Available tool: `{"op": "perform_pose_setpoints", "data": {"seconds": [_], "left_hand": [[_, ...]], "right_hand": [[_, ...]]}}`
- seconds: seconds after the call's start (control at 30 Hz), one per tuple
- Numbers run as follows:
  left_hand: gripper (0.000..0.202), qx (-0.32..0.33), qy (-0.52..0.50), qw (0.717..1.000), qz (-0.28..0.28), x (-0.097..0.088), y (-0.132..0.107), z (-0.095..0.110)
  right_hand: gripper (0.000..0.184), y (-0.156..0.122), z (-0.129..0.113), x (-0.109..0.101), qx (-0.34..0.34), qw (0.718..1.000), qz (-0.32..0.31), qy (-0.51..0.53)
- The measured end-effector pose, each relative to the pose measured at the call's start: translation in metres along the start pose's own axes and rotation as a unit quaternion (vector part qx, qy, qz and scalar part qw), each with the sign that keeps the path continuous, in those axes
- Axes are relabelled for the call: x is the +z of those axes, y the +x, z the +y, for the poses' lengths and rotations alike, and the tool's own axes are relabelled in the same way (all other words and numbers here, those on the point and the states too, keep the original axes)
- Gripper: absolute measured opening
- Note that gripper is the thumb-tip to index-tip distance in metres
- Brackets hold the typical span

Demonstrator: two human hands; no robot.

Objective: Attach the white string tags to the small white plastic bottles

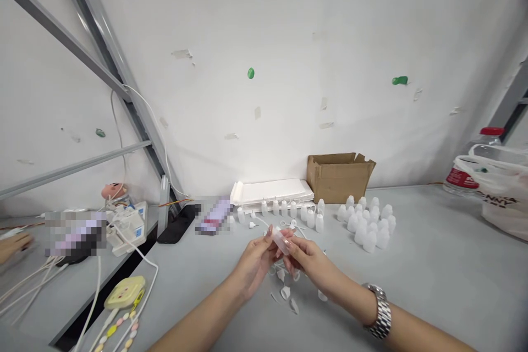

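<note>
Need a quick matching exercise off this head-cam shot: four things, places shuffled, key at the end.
Things
1. small translucent white plastic piece
2. silver metal-link watch
3. open brown cardboard box
4. clear plastic bottle with a red cap

Places
A. partly behind a white plastic bag
B. held between the left hand and right hand
C. just right of the flat white stack
D. on the right wrist

Pairs: 1-B, 2-D, 3-C, 4-A
</note>
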State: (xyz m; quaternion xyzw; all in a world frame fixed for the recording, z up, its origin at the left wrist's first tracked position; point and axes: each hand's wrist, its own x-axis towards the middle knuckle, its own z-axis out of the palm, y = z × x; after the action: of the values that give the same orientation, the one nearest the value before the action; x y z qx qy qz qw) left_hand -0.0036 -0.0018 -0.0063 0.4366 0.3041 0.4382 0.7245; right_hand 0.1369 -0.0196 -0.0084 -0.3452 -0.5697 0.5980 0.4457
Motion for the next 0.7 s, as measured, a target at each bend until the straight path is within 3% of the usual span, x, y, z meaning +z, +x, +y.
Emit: {"op": "perform_pose_setpoints", "data": {"seconds": [0.17,0.4,0.47,0.53,0.57,0.63,0.7], "left_hand": [[0.037,0.035,-0.020,0.999,0.012,-0.001,-0.001,0.007],[0.028,0.077,0.068,0.994,0.033,-0.007,0.002,0.013],[0.033,0.076,0.097,0.991,0.059,-0.014,0.006,0.017],[0.037,0.085,0.149,0.977,0.125,-0.023,0.011,0.021],[0.036,0.097,0.209,0.960,0.158,-0.028,0.013,0.022],[0.029,0.151,0.355,0.898,0.212,-0.038,0.016,0.023],[0.023,0.204,0.518,0.797,0.236,-0.045,0.018,0.019]], "right_hand": [[0.044,0.001,0.003,-0.002,0.022,0.990,-0.039,0.132],[0.043,0.001,0.001,-0.003,0.044,0.992,-0.008,0.121],[0.043,0.002,-0.001,-0.004,0.040,0.993,0.020,0.109],[0.043,0.003,-0.004,-0.006,0.038,0.992,0.059,0.109],[0.043,0.003,-0.004,-0.007,0.035,0.990,0.077,0.114],[0.042,0.003,-0.006,-0.009,0.032,0.986,0.103,0.124],[0.042,0.004,-0.006,-0.011,0.032,0.984,0.117,0.128]]}}
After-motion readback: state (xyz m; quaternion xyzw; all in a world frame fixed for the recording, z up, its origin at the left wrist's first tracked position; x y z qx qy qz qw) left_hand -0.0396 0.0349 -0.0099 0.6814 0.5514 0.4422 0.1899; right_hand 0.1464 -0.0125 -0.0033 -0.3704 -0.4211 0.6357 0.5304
